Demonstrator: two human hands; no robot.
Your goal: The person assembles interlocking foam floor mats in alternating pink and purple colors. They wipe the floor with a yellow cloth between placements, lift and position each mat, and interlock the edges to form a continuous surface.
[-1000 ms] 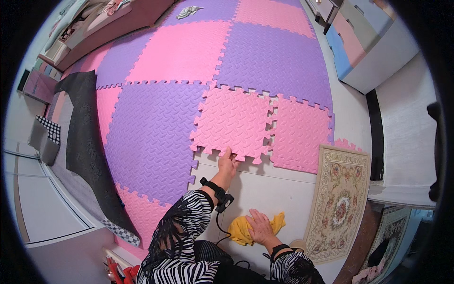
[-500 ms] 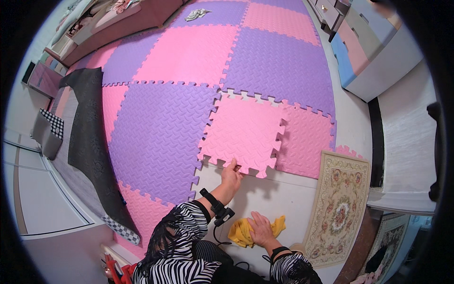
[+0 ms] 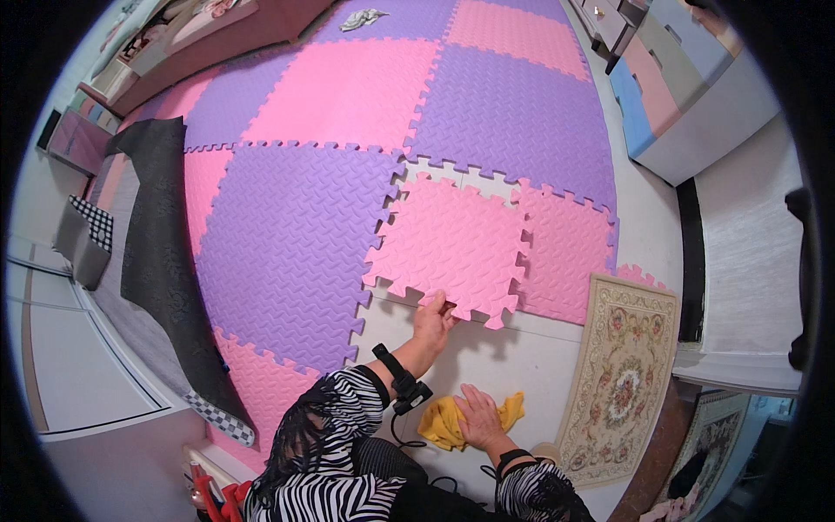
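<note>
My left hand (image 3: 432,323) pinches the near edge of a pink foam puzzle mat tile (image 3: 452,248), thumb on top and fingers underneath. The tile is lifted at this edge and casts a shadow on the pale floor (image 3: 531,352); its toothed far edge lies apart from the purple tile (image 3: 513,122) beyond it. My right hand (image 3: 481,419) lies with fingers outstretched over a crumpled yellow cloth (image 3: 442,423), pressing it to the floor. To the left is a large purple tile (image 3: 278,244), to the right another pink tile (image 3: 564,252).
A floral rug (image 3: 617,383) lies at the right. A dark grey folded mat (image 3: 161,235) stands along the left. Pastel drawers (image 3: 670,87) stand at the far right, and a crumpled grey cloth (image 3: 364,19) lies on the far tiles.
The held pink tile has shifted slightly toward me and to the right, widening the strip of floor at its far edge. My right hand has barely moved on the cloth.
</note>
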